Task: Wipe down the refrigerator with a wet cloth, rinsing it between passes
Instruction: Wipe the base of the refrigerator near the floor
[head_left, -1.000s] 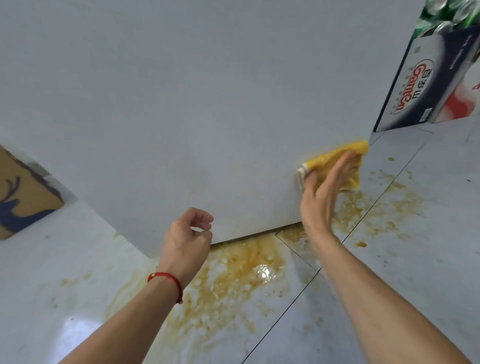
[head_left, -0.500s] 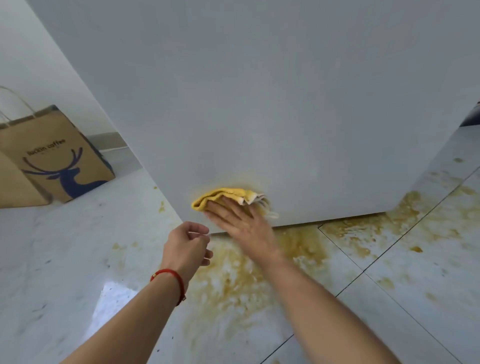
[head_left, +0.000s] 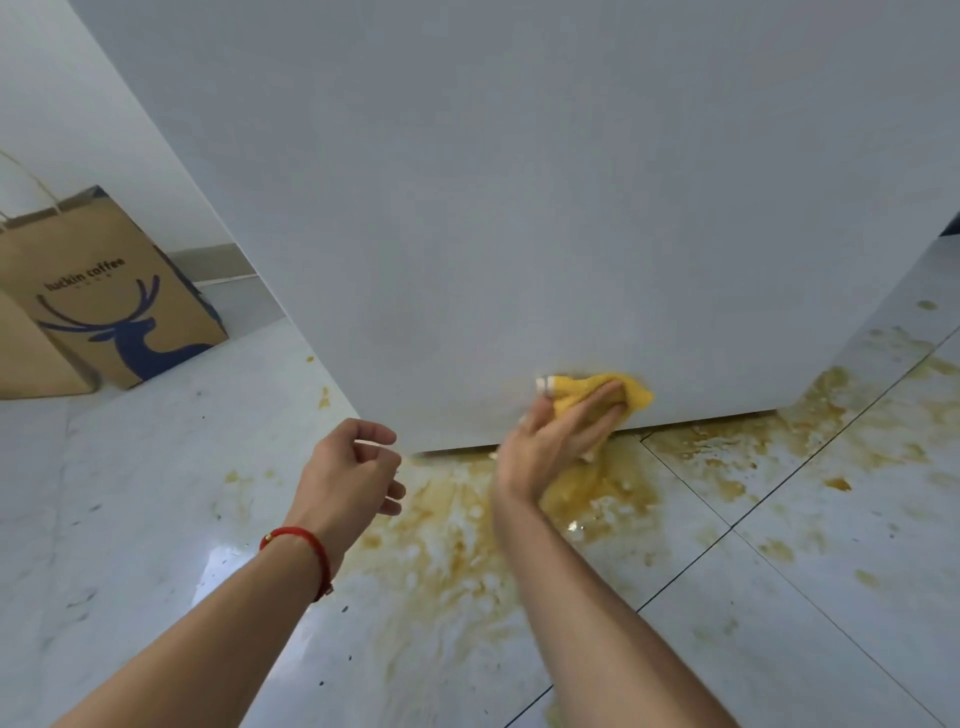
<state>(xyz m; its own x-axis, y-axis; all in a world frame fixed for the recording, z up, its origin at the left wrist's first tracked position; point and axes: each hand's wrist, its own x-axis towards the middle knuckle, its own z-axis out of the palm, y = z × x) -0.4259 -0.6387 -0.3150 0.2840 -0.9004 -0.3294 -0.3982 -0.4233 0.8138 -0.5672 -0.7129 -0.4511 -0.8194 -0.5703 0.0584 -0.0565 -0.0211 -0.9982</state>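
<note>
- Head view: the right hand (head_left: 558, 441) presses a yellow cloth (head_left: 602, 392) flat against the lowest part of the refrigerator (head_left: 519, 208), just above its bottom edge. The fingers lie stretched over the cloth, not curled round it.
- The left hand (head_left: 350, 467) hangs free near the bottom left corner of the panel, fingers loosely bent, holding nothing and touching nothing. A red cord bracelet (head_left: 306, 551) sits on that wrist.
- The broad white panel above the cloth looks clean; a faint yellowish smear shows only right around the cloth, so by my judgement the wipe is well along on this face and is down to the last strip.
- The floor (head_left: 130, 493) under and in front of the appliance carries a wide yellow-brown spill (head_left: 467, 545), reaching to the right along the base.
- No basin or tap is in sight, so the rinsing step cannot be judged from here.
- A brown paper bag (head_left: 109, 301) stands at the left, well apart.
</note>
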